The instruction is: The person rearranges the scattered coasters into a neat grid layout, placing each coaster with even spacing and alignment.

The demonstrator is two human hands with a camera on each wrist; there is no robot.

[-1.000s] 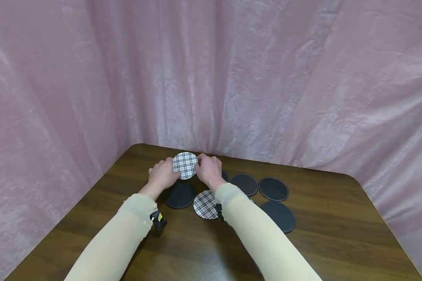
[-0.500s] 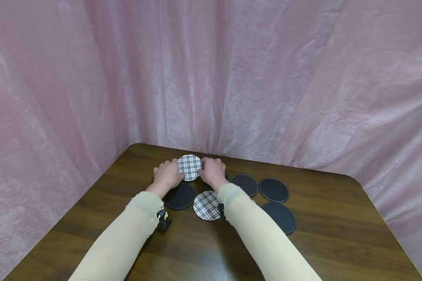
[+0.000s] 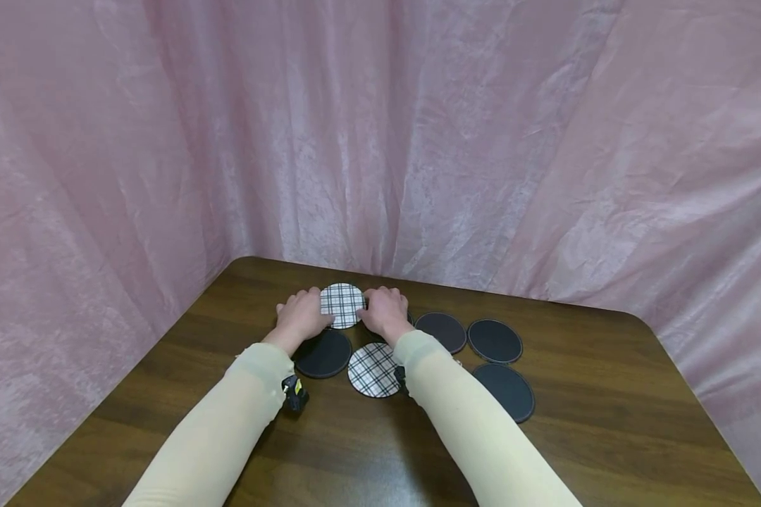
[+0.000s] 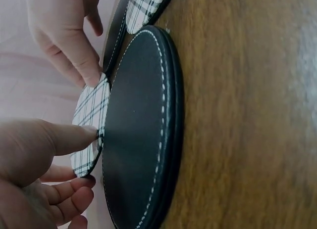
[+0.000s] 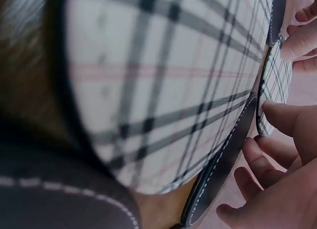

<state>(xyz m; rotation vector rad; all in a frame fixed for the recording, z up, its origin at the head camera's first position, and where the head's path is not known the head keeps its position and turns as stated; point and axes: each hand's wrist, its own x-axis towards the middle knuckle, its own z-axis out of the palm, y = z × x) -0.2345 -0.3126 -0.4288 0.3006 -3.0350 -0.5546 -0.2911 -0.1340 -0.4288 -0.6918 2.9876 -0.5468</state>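
A round white coaster with a dark plaid pattern (image 3: 342, 305) lies at the back left, between my two hands. My left hand (image 3: 301, 318) grips its left edge; in the left wrist view the thumb (image 4: 74, 137) rests on top, with fingers at the rim. On the opposite edge my right hand (image 3: 385, 312) pinches it, its thumb (image 5: 280, 119) on the plaid face in the right wrist view. Just in front sits a black coaster with white stitching (image 4: 133, 110). A second plaid coaster (image 3: 373, 370) lies beside that, partly covered by my right wrist.
To the right lie a dark brown coaster (image 3: 441, 331), a black coaster (image 3: 495, 340) and another black one (image 3: 506, 391). My right hand and forearm hide parts of other coasters. The wooden table (image 3: 609, 408) ends at a pink curtain (image 3: 469, 141).
The plaid coaster, tilted up a second ago, has come down and now lies flat, slightly to the right. My left hand has moved right with it; my right hand has shifted slightly.
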